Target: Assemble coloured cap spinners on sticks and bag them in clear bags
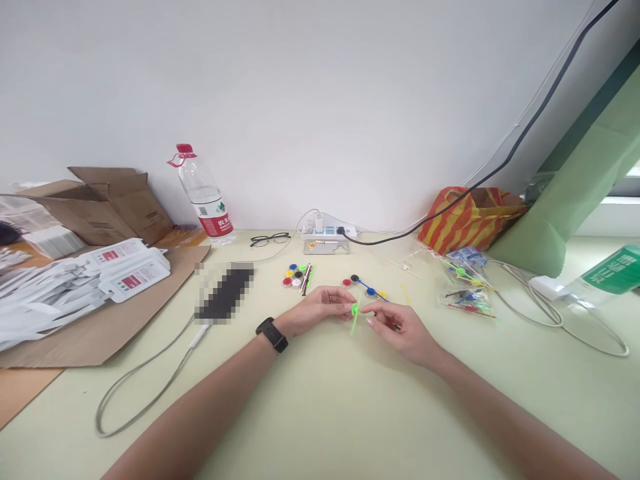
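My left hand and my right hand meet over the pale green table, both pinching a small green disc with a thin green stick between their fingertips. A black watch sits on my left wrist. Just beyond the hands lie loose red, black, blue and yellow discs with a blue stick. Farther left is a cluster of coloured discs and sticks.
A pixelated dark phone with a grey cable lies at left, beside cardboard carrying white packets. At the back stand a water bottle, glasses and a power strip. Clear bags of coloured parts and a striped bag sit at right.
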A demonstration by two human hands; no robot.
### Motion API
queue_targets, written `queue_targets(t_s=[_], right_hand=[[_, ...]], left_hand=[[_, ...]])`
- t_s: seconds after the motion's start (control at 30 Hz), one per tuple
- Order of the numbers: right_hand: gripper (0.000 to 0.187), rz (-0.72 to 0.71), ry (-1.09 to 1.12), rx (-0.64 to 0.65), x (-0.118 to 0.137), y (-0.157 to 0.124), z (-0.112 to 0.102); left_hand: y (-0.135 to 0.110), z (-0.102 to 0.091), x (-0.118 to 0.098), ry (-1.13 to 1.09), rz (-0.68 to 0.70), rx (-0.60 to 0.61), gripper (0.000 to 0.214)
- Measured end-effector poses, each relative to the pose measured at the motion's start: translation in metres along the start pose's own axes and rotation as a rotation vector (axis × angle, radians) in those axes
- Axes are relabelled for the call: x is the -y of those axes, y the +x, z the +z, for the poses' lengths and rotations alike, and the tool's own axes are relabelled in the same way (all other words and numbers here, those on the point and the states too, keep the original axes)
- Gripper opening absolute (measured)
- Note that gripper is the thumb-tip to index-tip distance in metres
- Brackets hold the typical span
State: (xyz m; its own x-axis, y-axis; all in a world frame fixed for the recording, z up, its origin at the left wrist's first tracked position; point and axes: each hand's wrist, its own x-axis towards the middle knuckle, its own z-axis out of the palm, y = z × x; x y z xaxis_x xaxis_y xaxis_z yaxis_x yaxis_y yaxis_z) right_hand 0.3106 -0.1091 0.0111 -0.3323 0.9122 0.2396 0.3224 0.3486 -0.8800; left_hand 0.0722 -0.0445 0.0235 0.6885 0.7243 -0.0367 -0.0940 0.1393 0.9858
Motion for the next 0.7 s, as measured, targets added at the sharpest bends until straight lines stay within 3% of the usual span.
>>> queue_targets(t_s=[0.3, 0.47, 0.63, 0.7], right_hand=[[0.032, 0.014, 0.011, 0.021, 0.001, -0.001, 0.000], [0.033, -0.001, -0.001, -0.085, 0.007, -0.001, -0.005], [0.060, 0.061, 0.119, -0.124, 0.011, 0.001, -0.006], [0.054, 0.095, 0.157, -0.099, 0.010, 0.001, -0.007]], left_hand=[[0.000, -0.002, 0.001, 0.024, -0.002, 0.019, 0.030], [0.000, -0.002, 0.002, -0.014, -0.009, 0.009, 0.029], [0.000, -0.001, 0.001, -0.041, -0.029, 0.005, 0.028], [0.000, 0.000, 0.000, -0.041, -0.024, -0.002, 0.028]])
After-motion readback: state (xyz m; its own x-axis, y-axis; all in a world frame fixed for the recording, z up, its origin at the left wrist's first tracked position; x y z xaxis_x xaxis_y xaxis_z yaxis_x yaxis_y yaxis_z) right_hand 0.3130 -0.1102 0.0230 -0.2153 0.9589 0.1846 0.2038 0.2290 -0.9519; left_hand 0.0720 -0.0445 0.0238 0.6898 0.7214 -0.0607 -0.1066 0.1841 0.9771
